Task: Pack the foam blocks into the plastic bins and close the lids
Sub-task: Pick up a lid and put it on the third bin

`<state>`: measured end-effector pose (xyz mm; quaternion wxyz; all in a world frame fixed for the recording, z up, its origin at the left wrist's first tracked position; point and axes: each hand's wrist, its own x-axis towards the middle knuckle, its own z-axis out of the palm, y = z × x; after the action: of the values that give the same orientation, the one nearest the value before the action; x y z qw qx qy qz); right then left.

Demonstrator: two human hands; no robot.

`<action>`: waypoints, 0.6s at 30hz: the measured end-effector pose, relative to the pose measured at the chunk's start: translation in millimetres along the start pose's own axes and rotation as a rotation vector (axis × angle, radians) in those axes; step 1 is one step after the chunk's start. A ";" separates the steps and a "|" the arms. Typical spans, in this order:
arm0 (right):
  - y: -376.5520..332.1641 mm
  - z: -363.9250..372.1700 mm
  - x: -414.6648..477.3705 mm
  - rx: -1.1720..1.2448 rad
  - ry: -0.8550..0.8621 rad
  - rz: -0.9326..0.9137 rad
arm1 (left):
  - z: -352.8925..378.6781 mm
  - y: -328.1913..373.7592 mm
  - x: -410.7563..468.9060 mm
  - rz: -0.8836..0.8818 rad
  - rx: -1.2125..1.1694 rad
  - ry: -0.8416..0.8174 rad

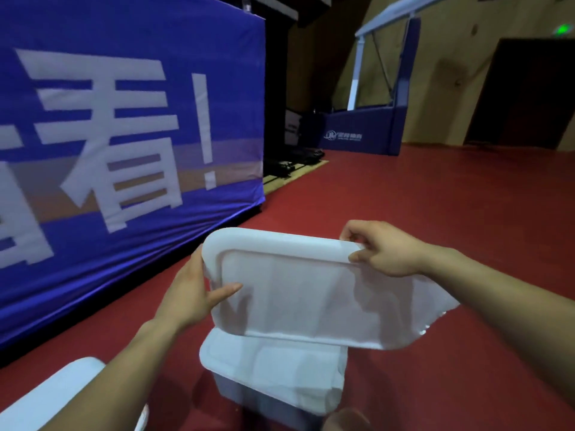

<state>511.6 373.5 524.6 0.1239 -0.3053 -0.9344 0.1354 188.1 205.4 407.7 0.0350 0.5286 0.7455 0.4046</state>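
I hold a white translucent plastic lid (pixel 298 290) in the air with both hands, tilted towards me. My left hand (pixel 193 290) grips its left edge, thumb on top. My right hand (pixel 382 247) pinches its far right corner. Below the lid a clear plastic bin (pixel 273 377) stands on the red floor, filled with white foam blocks (pixel 298 374). The lid hides the bin's far part.
A blue banner wall (pixel 124 135) with large white characters runs along the left. Another white bin lid (pixel 53 399) shows at the bottom left corner. Red floor (pixel 435 197) stretches ahead and to the right. Blue padded equipment (pixel 367 132) stands far back.
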 end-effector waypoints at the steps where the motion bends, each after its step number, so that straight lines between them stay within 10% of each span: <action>1: -14.2 2.5 11.5 0.004 -0.022 -0.033 | -12.4 -9.1 -6.9 -0.048 -0.053 0.031; 18: -284.1 50.1 151.5 0.204 -0.135 -0.592 | -239.4 -91.4 -165.6 -0.359 -0.050 0.859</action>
<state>224.8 235.4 593.8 0.1256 0.0037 -0.9703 0.2065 76.5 -75.7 447.5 -0.1948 0.1746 0.7622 0.5921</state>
